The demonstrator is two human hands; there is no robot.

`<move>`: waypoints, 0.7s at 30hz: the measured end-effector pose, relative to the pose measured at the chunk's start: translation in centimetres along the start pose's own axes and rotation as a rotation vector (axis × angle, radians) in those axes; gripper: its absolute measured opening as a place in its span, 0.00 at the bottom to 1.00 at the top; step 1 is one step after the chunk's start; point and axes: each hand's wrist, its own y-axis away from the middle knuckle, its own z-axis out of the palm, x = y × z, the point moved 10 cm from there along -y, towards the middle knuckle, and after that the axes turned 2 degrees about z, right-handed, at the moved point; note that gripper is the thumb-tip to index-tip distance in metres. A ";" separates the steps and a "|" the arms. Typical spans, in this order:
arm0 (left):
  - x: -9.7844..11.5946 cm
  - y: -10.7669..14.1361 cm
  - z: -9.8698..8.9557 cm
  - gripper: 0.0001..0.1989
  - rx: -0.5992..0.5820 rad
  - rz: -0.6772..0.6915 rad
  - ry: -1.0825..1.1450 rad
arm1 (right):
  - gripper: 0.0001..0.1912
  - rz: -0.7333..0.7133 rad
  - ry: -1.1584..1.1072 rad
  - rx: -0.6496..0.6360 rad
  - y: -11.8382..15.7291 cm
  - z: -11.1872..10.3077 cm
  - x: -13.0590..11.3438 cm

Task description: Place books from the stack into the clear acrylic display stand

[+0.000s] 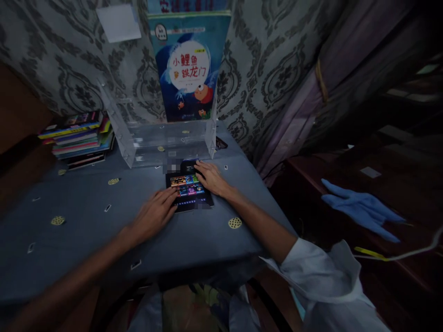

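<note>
A thin book point(190, 201) with a black cover and rows of small bright pictures lies flat on the blue-grey tablecloth point(86, 235). My left hand point(158, 210) rests along its left side, fingers stretched out with their tips on the cover. On the upper right part of the book lies my right hand point(212, 178), fingers extended and flat. Both hands are open and press on the book without wrapping round it. Just behind the book stands a clear acrylic book stand point(166, 138). A picture book point(190, 69) with a blue cover and an orange fish stands upright on it.
At the back left is a stack of books point(81, 140). Dark glasses point(221, 143) lie behind the stand's right side. Right of the table, a blue glove point(360, 205) and a pale cable point(415, 251) lie on a dark red surface. A patterned curtain point(249, 69) hangs behind.
</note>
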 end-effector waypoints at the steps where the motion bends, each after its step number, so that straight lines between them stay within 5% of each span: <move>1: -1.1 -1.0 0.3 0.24 0.019 -0.034 0.005 | 0.21 -0.004 0.013 -0.007 0.0 -0.1 -0.3; 6: -6.0 -4.5 1.8 0.26 0.062 -0.224 0.012 | 0.21 -0.108 -0.036 -0.059 -1.5 0.0 -4.5; 12: -6.4 -5.0 2.1 0.23 0.102 -0.191 0.022 | 0.26 -0.187 -0.183 -0.183 -5.0 3.5 -9.6; 21: -6.5 -4.7 2.1 0.27 0.095 -0.236 -0.008 | 0.28 -0.111 -0.104 -0.129 -5.1 5.3 -5.3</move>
